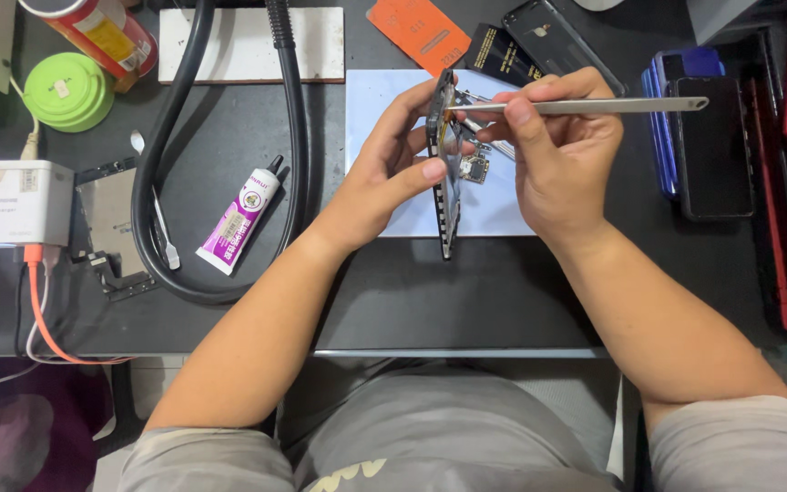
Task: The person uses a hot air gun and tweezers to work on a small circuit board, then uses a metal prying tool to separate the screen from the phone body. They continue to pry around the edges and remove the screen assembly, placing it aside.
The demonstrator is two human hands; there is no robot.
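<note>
Left grip [393,159] holds phone frame [445,173] edge-on; right grip [553,150] holds tweezers [594,106]

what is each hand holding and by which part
The left hand grips the phone, stood on edge, near its upper half, thumb on one side. The right hand pinches the metal tool near its tip end.

opened phone [445,173] held on edge between left hand [389,169] and right hand [557,159], above a mat [494,205] at table centre; tweezers [594,106] in right hand, tip at the phone's upper end; glue tube [239,219] left of the hands, inside a hose loop [152,182]; charger box [13,202] at far left; phone stack [699,137] to the right
</note>
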